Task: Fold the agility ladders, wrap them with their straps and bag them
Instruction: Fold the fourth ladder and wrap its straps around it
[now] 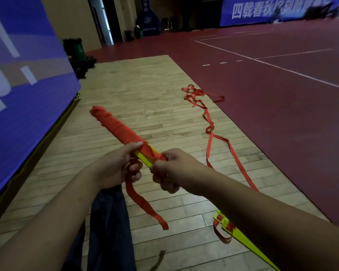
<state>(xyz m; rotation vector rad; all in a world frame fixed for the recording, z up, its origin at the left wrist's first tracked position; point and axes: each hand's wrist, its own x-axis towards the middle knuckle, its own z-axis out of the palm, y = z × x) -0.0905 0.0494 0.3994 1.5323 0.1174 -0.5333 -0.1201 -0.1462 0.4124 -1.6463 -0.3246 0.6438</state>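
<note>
Stands at the wrapping step, by the look of it. Holds a folded ladder [117,128] up over the wooden floor [157,75], far end pointing away to the left, most of its length bound in red strap, with a yellow rung edge [143,159] bare between the hands. Grips the bundle with the left hand [119,167], thumb laid on the red wrap, fingers curled beneath. Closes the right hand [170,169] round the near end, fingers curled tight on bunched strap. Leaves a loose strap tail [145,204] hanging below. Calls next, probably, for winding that tail over the bare yellow end under steady tension, then tucking it. Shows a second ladder [243,238] on the floor at lower right, its straps [209,132] trailing away tangled, not yet folded. Cannot tell whether the dark blue cloth [110,222] underneath is the bag.
</note>
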